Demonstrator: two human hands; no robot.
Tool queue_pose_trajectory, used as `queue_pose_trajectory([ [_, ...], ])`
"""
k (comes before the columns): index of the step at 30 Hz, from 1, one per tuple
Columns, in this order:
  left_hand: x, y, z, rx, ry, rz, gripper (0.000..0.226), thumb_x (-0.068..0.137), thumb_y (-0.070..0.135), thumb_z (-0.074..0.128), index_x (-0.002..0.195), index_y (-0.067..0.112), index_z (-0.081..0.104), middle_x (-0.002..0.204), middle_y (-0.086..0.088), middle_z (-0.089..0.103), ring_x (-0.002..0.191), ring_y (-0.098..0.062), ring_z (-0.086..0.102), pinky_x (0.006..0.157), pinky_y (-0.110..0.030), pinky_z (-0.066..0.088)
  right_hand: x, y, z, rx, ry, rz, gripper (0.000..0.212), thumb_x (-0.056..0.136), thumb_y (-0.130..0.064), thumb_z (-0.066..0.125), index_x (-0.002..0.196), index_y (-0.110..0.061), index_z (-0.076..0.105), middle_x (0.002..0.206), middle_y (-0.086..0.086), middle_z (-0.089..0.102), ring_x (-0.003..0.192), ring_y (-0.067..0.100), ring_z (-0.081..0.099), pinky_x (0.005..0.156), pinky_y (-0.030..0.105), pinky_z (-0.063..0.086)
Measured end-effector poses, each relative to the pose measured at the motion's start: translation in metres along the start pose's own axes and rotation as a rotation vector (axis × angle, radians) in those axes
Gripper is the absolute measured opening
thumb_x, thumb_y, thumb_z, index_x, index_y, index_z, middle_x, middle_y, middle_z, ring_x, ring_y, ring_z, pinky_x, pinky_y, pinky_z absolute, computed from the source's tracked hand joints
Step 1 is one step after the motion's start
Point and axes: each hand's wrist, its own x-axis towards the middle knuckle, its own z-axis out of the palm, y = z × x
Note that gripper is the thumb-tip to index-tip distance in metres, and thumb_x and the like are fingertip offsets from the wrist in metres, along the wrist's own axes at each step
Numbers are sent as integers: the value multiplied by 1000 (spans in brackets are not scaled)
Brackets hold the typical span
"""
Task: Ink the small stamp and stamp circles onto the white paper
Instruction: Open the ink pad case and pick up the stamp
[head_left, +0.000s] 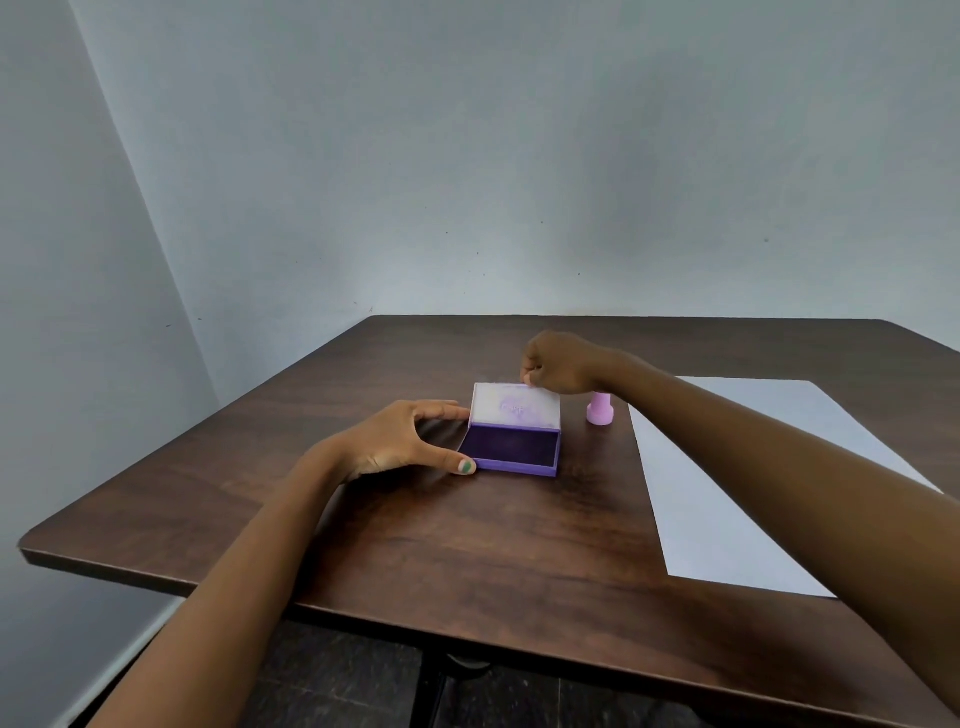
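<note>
The right hand (558, 366) has its fingers curled in, and thumb and fingertips pinch the top edge of the lid (516, 407) of the purple ink pad (511, 451), holding that lid raised nearly upright on its hinge at the far side of the case. The lid's inner face is pale with faint purple smudges. The left hand (400, 439) lies open with its fingers spread: the fingertips touch the left side of the case near the hinge, and the thumb, its nail painted green and white, presses the near left corner of the base, so the hand braces the pad from the left. The dark violet pad surface lies exposed in the base. Just to the right of the ink pad, partly behind the right wrist, the small pink stamp (600, 410) stands upright on the table, held by neither hand. Further right lies the white paper (727, 499), flat and blank where it shows, with the right forearm crossing over part of it. Everything rests on a dark wooden table (363, 519) set against a pale wall (467, 156).
</note>
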Motion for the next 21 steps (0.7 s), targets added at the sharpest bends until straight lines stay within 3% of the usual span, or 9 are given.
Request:
queue_pose_trajectory([
  [2, 0, 0, 0, 13, 3, -1, 69, 67, 40, 79, 130, 37, 51, 138, 20, 43, 121, 2, 38, 96, -16, 26, 1, 1, 3, -25, 3, 1, 18, 88, -4, 51, 94, 7, 65, 109, 21, 66, 86, 27, 56, 71, 28, 38],
  [5, -1, 0, 1, 38, 10, -14, 75, 67, 42, 79, 135, 34, 47, 143, 17, 41, 120, 2, 37, 99, -19, 26, 3, 2, 6, -71, 24, 4, 19, 87, -4, 52, 97, 4, 66, 109, 19, 67, 99, 31, 60, 82, 34, 47],
  [11, -2, 0, 1, 47, 22, -20, 85, 65, 46, 78, 139, 36, 39, 135, 22, 38, 121, 3, 33, 99, -19, 24, 0, 2, 9, -134, 19, -9, 20, 85, -5, 51, 96, 0, 67, 108, 17, 68, 99, 33, 61, 89, 42, 51],
  [14, -3, -1, 1, 33, 21, -11, 82, 65, 45, 79, 137, 35, 41, 136, 21, 40, 120, 4, 36, 97, -16, 25, -5, 2, 4, -155, 54, -44, 15, 84, -4, 51, 81, 1, 65, 91, 19, 68, 86, 34, 59, 71, 30, 44],
  [16, -3, -1, 0, 33, 14, -14, 80, 65, 45, 78, 136, 35, 43, 132, 23, 42, 116, 6, 38, 91, -10, 27, -14, 0, -3, -150, 84, -66, 28, 83, -9, 54, 56, -5, 50, 62, 14, 53, 65, 31, 45, 56, 29, 31],
  [17, -3, -1, 0, 33, 15, -20, 80, 64, 46, 78, 135, 36, 44, 130, 24, 42, 116, 6, 38, 90, -10, 27, -20, -1, -6, -124, 92, -80, 34, 84, -14, 56, 53, -5, 44, 58, 12, 44, 60, 25, 38, 54, 30, 27],
  [19, -3, -2, 0, 25, 28, -35, 81, 58, 52, 79, 132, 37, 48, 129, 24, 43, 118, 3, 38, 95, -15, 27, -35, -2, -10, -71, 96, -88, 34, 83, -24, 61, 64, 3, 56, 66, 14, 49, 62, 20, 39, 55, 30, 27],
  [21, -4, -2, -1, 12, 23, -46, 81, 54, 56, 78, 129, 38, 52, 131, 23, 43, 121, 1, 38, 98, -20, 25, -53, -1, -11, -65, 81, -98, 32, 80, -33, 66, 85, -2, 69, 75, 7, 60, 62, 15, 49, 54, 25, 34],
])
